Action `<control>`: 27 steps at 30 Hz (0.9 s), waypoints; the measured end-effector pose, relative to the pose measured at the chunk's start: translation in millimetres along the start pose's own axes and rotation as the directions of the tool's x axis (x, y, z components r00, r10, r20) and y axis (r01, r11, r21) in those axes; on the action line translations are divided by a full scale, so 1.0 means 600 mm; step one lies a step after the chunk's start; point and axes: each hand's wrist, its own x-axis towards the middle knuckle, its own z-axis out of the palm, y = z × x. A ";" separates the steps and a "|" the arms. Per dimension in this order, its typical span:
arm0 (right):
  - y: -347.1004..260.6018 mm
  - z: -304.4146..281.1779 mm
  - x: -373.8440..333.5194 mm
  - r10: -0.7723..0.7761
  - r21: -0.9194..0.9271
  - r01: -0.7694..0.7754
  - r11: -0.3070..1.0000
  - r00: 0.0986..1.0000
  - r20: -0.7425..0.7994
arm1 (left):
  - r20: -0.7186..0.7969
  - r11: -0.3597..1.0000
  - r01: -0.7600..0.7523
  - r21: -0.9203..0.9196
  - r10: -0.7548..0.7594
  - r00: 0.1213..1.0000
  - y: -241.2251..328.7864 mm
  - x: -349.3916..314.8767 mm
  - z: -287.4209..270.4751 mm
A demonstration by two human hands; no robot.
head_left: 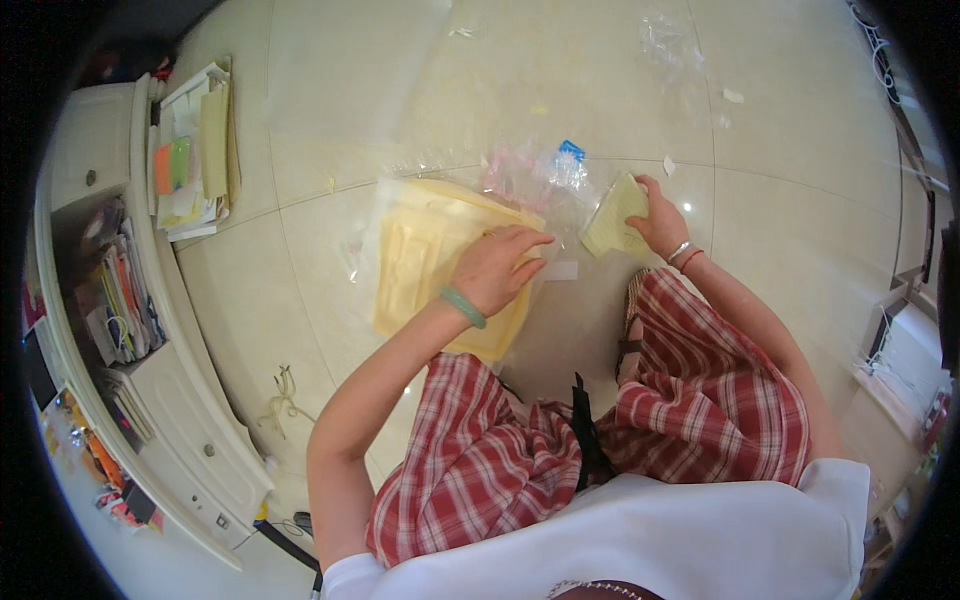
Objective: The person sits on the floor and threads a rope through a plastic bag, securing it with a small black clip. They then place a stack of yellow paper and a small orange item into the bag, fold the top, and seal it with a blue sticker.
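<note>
My left hand (492, 268) rests over a pale yellow moulded plastic tray (405, 240) on the floor. Its fingers stretch to the right across the tray's edge, apart from the thumb, and they grip nothing that I can see. My right hand (662, 222) is closed on a sheet of yellow lined paper (608, 225), thumb on top, held just above the floor; the fingers beneath are hidden. Between the hands lie crumpled clear and pinkish plastic wrappers (515, 172), a small blue piece (571, 151) and a white slip (562, 271).
A white cabinet (185, 400) lines the left side, with a stack of papers and folders (212, 150) beside it. A tangle of string (284, 395) lies near its base. Paper scraps (733, 96) and another clear wrapper (668, 38) are scattered on the tiled floor (800, 140).
</note>
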 end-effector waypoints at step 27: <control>-0.449 0.059 0.223 -0.450 -0.548 0.510 0.663 0.856 0.252 | -0.534 0.485 -0.443 -0.754 -0.845 -0.018 -0.306 -0.214 -0.533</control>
